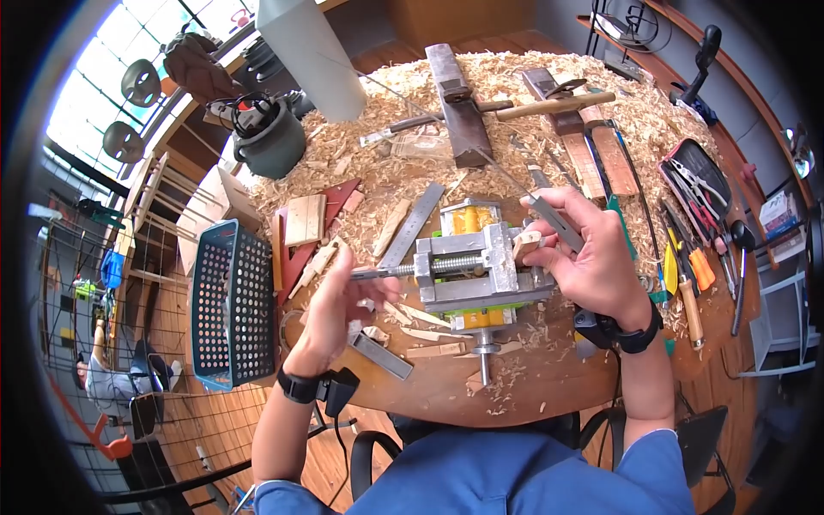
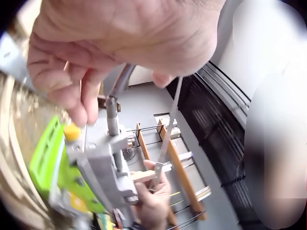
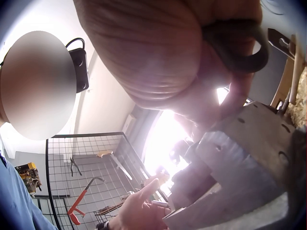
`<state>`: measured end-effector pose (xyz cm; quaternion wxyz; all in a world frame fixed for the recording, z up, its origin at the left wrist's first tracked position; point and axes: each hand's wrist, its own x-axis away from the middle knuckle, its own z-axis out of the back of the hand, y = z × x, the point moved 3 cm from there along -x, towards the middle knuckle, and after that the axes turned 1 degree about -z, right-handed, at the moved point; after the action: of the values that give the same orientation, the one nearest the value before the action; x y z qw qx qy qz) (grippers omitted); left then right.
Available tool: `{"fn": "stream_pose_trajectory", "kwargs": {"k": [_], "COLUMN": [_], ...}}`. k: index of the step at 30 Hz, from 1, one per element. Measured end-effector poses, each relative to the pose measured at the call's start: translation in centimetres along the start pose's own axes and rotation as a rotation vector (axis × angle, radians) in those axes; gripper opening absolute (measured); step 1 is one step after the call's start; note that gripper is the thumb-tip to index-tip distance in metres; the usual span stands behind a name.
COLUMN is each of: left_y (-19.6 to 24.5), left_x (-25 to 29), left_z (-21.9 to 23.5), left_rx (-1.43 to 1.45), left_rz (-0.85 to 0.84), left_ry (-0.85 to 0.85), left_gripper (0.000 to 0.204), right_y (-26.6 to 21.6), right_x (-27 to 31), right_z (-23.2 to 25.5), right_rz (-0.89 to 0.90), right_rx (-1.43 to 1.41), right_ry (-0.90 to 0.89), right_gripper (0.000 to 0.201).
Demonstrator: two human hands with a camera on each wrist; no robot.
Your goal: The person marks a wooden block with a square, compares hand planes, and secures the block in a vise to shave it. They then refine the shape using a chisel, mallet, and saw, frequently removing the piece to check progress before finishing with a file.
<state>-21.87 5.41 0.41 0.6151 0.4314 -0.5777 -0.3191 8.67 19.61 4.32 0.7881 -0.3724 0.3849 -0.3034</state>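
Observation:
A grey metal vise [image 1: 468,266] stands on the table. At its left end, my left hand [image 1: 330,300] is beside the screw's handle [image 2: 123,81], fingers loosely bent; whether it touches the handle is unclear. My right hand [image 1: 592,249] is at the vise's right end, fingers curled round the grey handle [image 1: 556,221] of a thin saw. The toothed blade [image 2: 171,120] extends from that hand. A small pale wood piece [image 1: 526,246] lies at the right hand's thumb and fingertips, against the vise. A dark looped part [image 3: 242,50] shows at the right palm.
Wood shavings [image 1: 386,172] cover the far table. Hand planes [image 1: 459,112], a steel ruler [image 1: 412,225] and wood strips lie beyond the vise. A blue basket [image 1: 232,300] stands left; a tool pouch [image 1: 699,184] and a chisel [image 1: 690,313] lie right. A white cylinder [image 1: 313,64] stands behind.

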Motion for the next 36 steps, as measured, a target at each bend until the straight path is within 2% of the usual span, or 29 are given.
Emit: {"fn": "stream_pose_trajectory", "kwargs": {"k": [1, 3, 4, 6, 7, 8, 10, 11, 12, 15, 16, 18, 20, 22, 23, 26, 27, 31, 36], "left_y": [-0.3, -0.5, -0.2, 1.2, 1.4, 1.1, 1.5, 1.8, 1.5, 1.2, 1.4, 1.0, 1.2, 0.2, 0.6, 0.3, 0.9, 0.9, 0.9], "left_x": [-0.2, -0.4, -0.2, 0.6, 1.0, 1.2, 1.9, 2.4, 2.6, 2.6, 2.6, 2.3, 2.2, 1.6, 1.5, 1.0, 1.1, 1.0, 0.7], "left_z": [0.3, 0.0, -0.4, -1.1, -1.2, -1.5, -2.5, -3.0, -3.0, -2.1, -2.0, -2.0, -2.3, -1.9, -2.2, -2.3, -3.0, -3.6, -4.5], "left_rx": [-0.002, 0.338, 0.335, 0.194, 0.037, 0.039, -0.526, -0.574, -0.572, -0.214, -0.21, 0.0, 0.117, 0.409, 0.464, 0.444, 0.413, 0.443, 0.368], "left_rz": [-0.006, 0.012, 0.008, -0.145, -0.202, -0.205, -0.532, -0.612, -0.613, -0.389, -0.391, -0.164, -0.137, 0.052, 0.089, 0.127, 0.143, 0.195, 0.242], "left_ry": [0.007, -0.083, -0.081, 0.053, 0.121, 0.121, 0.235, 0.26, 0.258, 0.149, 0.147, 0.079, 0.095, -0.027, -0.122, -0.198, -0.13, -0.08, 0.071], "left_gripper": [0.08, 0.088, 0.088, 0.083, 0.08, 0.08, 0.08, 0.065, 0.065, 0.051, 0.051, 0.06, 0.054, 0.045, 0.035, 0.033, 0.034, 0.035, 0.039], "right_y": [0.1, 0.2, 0.1, -0.2, -0.3, -0.3, -0.1, 0.0, 0.2, 0.3, 0.3, 0.3, 0.3, 0.2, 0.3, 0.6, 0.6, 0.4, -0.2], "right_x": [0.0, 0.1, 0.0, -0.1, -0.1, -0.2, -0.4, -0.7, -0.9, -1.0, -0.9, -0.9, -0.8, -0.8, -0.8, -0.7, -0.6, -0.5, -0.5], "right_z": [0.1, 0.1, 0.2, 0.2, 0.2, 0.1, -0.1, -0.2, -0.2, -0.2, -0.2, -0.2, -0.3, -0.2, -0.3, -0.5, -0.5, -0.5, -0.5], "right_rz": [-0.013, -0.04, -0.035, -0.05, -0.048, -0.055, -0.061, -0.049, -0.038, -0.033, -0.063, -0.076, -0.09, -0.083, -0.084, -0.067, -0.066, -0.075, -0.105], "right_rx": [-0.013, -0.038, -0.04, -0.01, -0.008, -0.025, -0.04, -0.043, -0.045, -0.056, -0.081, -0.082, -0.086, -0.067, -0.063, -0.083, -0.073, -0.042, -0.042], "right_ry": [-0.006, -0.02, -0.018, -0.049, -0.049, -0.04, -0.03, -0.031, -0.032, -0.041, -0.045, -0.047, -0.048, -0.042, -0.041, -0.023, -0.019, -0.007, -0.022], "right_gripper": [0.054, 0.053, 0.053, 0.052, 0.052, 0.051, 0.05, 0.049, 0.049, 0.046, 0.044, 0.044, 0.043, 0.043, 0.043, 0.044, 0.044, 0.045, 0.045]}}
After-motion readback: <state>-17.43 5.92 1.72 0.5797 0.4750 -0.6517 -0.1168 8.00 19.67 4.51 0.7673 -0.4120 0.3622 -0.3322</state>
